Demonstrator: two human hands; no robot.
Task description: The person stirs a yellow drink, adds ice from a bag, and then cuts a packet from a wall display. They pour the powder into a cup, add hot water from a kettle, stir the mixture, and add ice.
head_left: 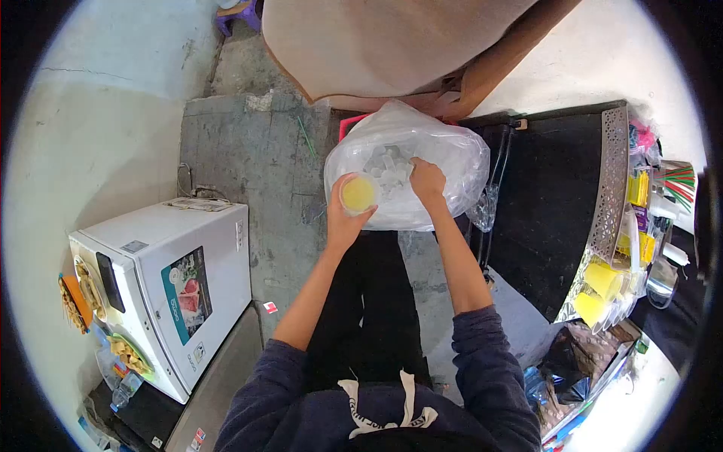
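My left hand (348,215) is wrapped round a clear cup (358,193) with yellow content, held over the near left edge of a large clear plastic bag (452,162). Inside the open bag lies a heap of ice pieces (390,167). My right hand (428,181) is over the right side of the ice, its fingers curled together and pointing at the pieces. Whatever those fingers may be gripping is too small to make out.
A white fridge (169,279) stands at the left. To the right is a black surface (553,203), with yellow cups (602,280) and colourful straws (680,181) beyond it. A brown cover (376,45) hangs at the top.
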